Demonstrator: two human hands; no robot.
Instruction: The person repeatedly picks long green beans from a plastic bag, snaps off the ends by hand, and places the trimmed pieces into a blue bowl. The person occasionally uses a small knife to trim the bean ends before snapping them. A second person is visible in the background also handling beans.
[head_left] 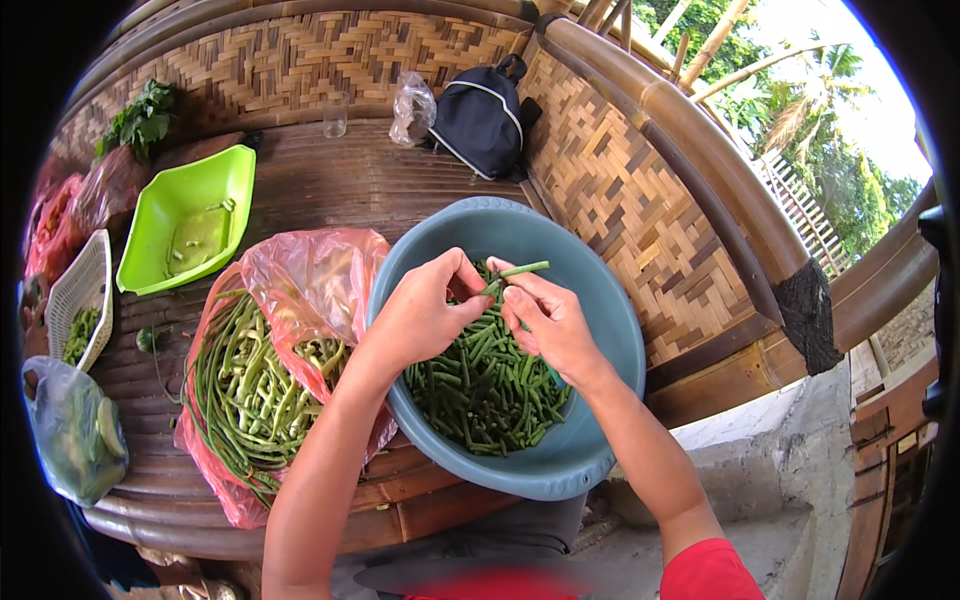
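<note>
A short length of green bean (pixel 524 269) is pinched above a blue-grey basin (pixel 610 400). My left hand (pixel 430 305) closes thumb and fingers on its lower end. My right hand (pixel 545 312) grips the same bean a little to the right, with its tip sticking out past the fingers. Below both hands, many cut green bean pieces (pixel 480 395) cover the basin's bottom. Left of the basin, a pink plastic bag (pixel 310 270) lies open around a heap of long, whole beans (pixel 255 380), some curling over its edge.
On the bamboo bench stand a lime-green tray (pixel 165 205), a white basket (pixel 97 280) with green pieces, and a clear bag (pixel 75 430) of vegetables. Leafy greens (pixel 140 120) lie at the far left. A dark backpack (pixel 482 118) leans near the woven backrest (pixel 640 190) beside the basin.
</note>
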